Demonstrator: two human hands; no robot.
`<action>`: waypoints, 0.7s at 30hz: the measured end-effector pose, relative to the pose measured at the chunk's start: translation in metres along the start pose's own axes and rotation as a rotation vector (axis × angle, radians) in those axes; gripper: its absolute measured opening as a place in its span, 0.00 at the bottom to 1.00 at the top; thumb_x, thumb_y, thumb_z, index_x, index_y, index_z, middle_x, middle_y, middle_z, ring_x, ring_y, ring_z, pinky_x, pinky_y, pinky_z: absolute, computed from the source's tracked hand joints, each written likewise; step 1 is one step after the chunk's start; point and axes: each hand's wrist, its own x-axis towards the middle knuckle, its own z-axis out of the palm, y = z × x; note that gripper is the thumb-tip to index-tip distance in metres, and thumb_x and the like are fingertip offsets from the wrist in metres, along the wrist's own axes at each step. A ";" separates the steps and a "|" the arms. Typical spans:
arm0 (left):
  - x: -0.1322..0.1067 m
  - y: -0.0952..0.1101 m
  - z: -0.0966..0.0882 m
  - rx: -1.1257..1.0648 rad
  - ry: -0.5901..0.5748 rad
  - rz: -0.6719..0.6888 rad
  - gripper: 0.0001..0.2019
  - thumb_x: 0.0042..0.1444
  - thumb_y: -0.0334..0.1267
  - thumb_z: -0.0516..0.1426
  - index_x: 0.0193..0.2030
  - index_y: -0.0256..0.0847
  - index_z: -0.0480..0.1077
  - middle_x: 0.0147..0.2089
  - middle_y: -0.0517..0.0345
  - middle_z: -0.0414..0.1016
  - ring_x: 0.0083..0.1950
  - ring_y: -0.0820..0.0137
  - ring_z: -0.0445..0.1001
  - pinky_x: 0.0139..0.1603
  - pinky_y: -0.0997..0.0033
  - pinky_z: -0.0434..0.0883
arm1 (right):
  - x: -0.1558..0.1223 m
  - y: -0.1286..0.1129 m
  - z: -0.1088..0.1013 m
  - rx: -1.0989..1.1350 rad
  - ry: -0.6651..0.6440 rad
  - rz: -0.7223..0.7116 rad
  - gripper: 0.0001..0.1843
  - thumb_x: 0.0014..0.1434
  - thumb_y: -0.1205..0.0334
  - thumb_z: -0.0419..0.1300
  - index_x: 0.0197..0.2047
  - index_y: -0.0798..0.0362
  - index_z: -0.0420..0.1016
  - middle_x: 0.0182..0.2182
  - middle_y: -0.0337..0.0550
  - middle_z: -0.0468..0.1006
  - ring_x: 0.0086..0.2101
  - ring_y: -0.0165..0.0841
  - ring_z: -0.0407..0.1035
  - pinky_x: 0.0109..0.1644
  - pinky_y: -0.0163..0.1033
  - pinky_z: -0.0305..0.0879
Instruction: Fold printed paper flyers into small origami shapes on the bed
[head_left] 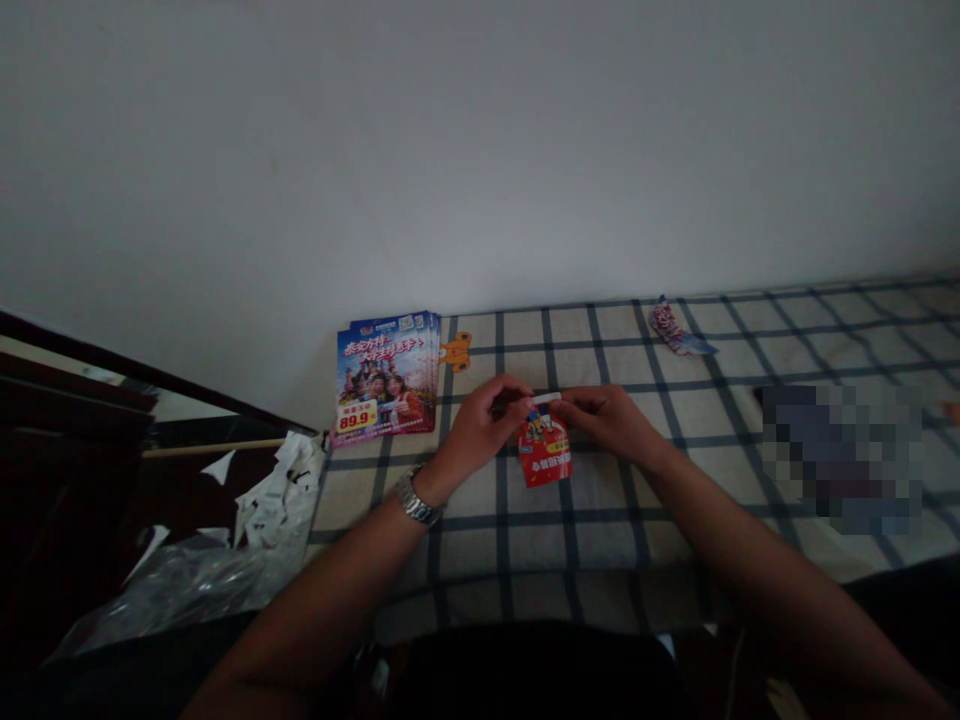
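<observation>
Between my two hands is a small red printed paper (547, 452) with cartoon figures and upside-down lettering. Its upper edge shows a white strip, which looks folded over. My left hand (491, 420), with a metal watch on the wrist, pinches the paper's upper left corner. The upper right corner sits in the pinch of my right hand (606, 418). The paper's lower part hangs free over the checked cloth (465, 545). Left of my hands lies a stack of printed flyers (388, 375), and an orange bear-shaped piece (456, 352) pokes out beside it.
A crumpled colourful paper (675, 332) lies at the back right, near the wall (480, 150). A pixelated patch covers something dark at the right. Left of the cloth's edge are torn white papers (281, 490) and a clear plastic bag (195, 580).
</observation>
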 end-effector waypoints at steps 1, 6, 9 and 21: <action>0.000 0.000 0.000 0.008 -0.015 -0.007 0.08 0.66 0.44 0.61 0.43 0.41 0.74 0.39 0.58 0.76 0.40 0.69 0.75 0.42 0.71 0.70 | 0.000 -0.001 0.000 0.000 -0.011 0.000 0.26 0.67 0.39 0.59 0.34 0.53 0.82 0.26 0.41 0.79 0.27 0.33 0.68 0.30 0.36 0.61; 0.000 -0.003 0.000 0.013 -0.011 -0.029 0.10 0.65 0.45 0.62 0.40 0.40 0.74 0.37 0.58 0.76 0.37 0.70 0.74 0.38 0.73 0.69 | 0.000 -0.003 0.003 0.037 -0.048 -0.004 0.26 0.68 0.40 0.58 0.32 0.54 0.80 0.25 0.39 0.76 0.26 0.31 0.67 0.29 0.36 0.60; 0.000 -0.002 0.000 0.003 -0.010 -0.046 0.10 0.65 0.45 0.62 0.40 0.40 0.75 0.36 0.58 0.76 0.36 0.70 0.74 0.37 0.73 0.68 | 0.002 0.000 0.004 0.060 -0.022 -0.022 0.25 0.69 0.41 0.58 0.32 0.54 0.79 0.27 0.40 0.78 0.28 0.32 0.68 0.32 0.36 0.63; 0.000 -0.004 0.003 -0.025 -0.045 -0.075 0.12 0.64 0.48 0.63 0.40 0.40 0.74 0.34 0.59 0.75 0.35 0.70 0.72 0.36 0.73 0.67 | 0.003 0.005 0.007 0.020 0.140 -0.033 0.20 0.66 0.45 0.61 0.37 0.53 0.84 0.30 0.43 0.83 0.32 0.37 0.74 0.35 0.38 0.67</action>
